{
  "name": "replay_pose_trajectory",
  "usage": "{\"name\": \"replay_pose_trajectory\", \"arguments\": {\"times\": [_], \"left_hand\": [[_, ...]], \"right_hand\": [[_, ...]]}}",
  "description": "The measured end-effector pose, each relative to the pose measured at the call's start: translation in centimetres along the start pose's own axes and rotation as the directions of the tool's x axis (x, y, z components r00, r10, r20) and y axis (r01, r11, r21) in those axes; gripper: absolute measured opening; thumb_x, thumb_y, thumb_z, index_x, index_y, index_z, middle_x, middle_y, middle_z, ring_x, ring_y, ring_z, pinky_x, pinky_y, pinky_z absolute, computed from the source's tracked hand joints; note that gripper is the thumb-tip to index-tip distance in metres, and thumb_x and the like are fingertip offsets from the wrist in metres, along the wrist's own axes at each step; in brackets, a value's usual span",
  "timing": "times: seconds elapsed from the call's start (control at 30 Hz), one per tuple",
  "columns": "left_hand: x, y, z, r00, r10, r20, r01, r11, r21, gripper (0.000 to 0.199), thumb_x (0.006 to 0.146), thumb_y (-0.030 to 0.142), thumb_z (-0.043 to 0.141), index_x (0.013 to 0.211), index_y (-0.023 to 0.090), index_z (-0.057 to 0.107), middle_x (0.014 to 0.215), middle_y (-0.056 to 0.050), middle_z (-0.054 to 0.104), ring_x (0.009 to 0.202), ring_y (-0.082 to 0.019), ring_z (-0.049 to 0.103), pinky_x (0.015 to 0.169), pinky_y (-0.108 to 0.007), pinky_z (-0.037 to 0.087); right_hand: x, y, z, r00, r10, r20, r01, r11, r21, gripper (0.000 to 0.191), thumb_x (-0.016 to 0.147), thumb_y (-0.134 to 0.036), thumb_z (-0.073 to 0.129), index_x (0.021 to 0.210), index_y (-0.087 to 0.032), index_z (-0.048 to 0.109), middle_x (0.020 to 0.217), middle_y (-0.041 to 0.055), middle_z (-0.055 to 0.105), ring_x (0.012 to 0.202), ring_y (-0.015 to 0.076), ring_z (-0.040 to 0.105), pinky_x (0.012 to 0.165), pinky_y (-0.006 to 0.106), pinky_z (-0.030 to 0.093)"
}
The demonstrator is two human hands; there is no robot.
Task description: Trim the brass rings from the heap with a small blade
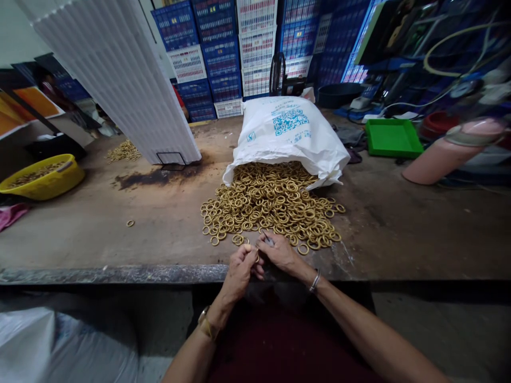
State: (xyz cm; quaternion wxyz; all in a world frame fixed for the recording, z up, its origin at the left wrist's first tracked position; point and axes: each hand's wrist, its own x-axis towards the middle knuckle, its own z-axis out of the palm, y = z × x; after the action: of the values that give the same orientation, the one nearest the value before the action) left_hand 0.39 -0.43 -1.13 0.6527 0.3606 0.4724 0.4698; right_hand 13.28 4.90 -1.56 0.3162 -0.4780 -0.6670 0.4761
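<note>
Brass-coloured rings (271, 205) spill in a heap from the open mouth of a white sack (291, 130) onto the brown table (167, 239). Just in front of the heap, my left hand (240, 268) is closed on a ring (256, 259) held between its fingers. Right beside it, my right hand (281, 251) is closed round a small pointed tool (268, 240), whose tip sticks out above the fingers. The two hands nearly touch near the table's front edge. One ring (130, 223) lies alone to the left.
A yellow basin (42, 178) stands at the left, a white ribbed panel (120, 80) behind the left side. A green tray (393, 138) and a pink bottle (451, 151) are at the right. Stacked crates (219, 53) rise behind. A person (59, 98) is at the far left.
</note>
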Motion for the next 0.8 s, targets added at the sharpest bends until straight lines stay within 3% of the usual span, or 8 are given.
{"name": "replay_pose_trajectory", "arguments": {"times": [0.1,0.2,0.4,0.8], "left_hand": [[-0.1,0.2,0.0,1.000,0.003,0.004,-0.003,0.999,-0.049,0.032,0.071,0.047,0.057,0.077,0.016,0.049,0.062,0.002,0.055,0.044,-0.007,0.048,0.045,-0.021,0.043],[-0.1,0.4,-0.1,1.000,0.015,-0.004,-0.015,0.996,-0.084,0.032,0.071,0.047,0.057,0.078,0.017,0.049,0.061,0.002,0.054,0.044,-0.007,0.046,0.045,-0.021,0.042],[0.2,0.0,-0.3,0.997,0.070,-0.018,-0.071,0.996,-0.053,0.030,0.073,0.046,0.056,0.077,0.017,0.048,0.063,0.002,0.055,0.045,-0.006,0.047,0.046,-0.021,0.042],[0.3,-0.4,-0.7,0.992,0.125,-0.026,-0.124,0.991,0.051,0.028,0.075,0.045,0.053,0.075,0.017,0.046,0.061,0.003,0.053,0.043,-0.005,0.046,0.046,-0.019,0.039]], "right_hand": [[0.0,0.0,-0.1,0.999,-0.003,-0.044,0.001,0.999,-0.032,0.016,0.075,-0.028,0.044,0.067,-0.016,0.052,0.051,-0.0052,0.046,0.048,0.0077,0.040,0.047,0.018,0.033],[-0.3,-0.1,-0.2,0.993,-0.074,-0.088,0.057,0.980,-0.190,0.015,0.074,-0.024,0.043,0.065,-0.017,0.053,0.053,-0.0037,0.047,0.049,0.0085,0.040,0.049,0.019,0.032],[-1.3,-0.4,-0.3,0.976,-0.174,0.133,0.215,0.878,-0.428,0.014,0.070,-0.013,0.042,0.064,-0.018,0.054,0.056,-0.0009,0.054,0.050,0.0094,0.043,0.049,0.020,0.027],[-1.3,-0.8,0.0,0.973,-0.132,0.190,0.211,0.848,-0.487,0.017,0.070,-0.012,0.041,0.069,-0.018,0.057,0.063,0.0016,0.061,0.055,0.0111,0.050,0.052,0.020,0.029]]}}
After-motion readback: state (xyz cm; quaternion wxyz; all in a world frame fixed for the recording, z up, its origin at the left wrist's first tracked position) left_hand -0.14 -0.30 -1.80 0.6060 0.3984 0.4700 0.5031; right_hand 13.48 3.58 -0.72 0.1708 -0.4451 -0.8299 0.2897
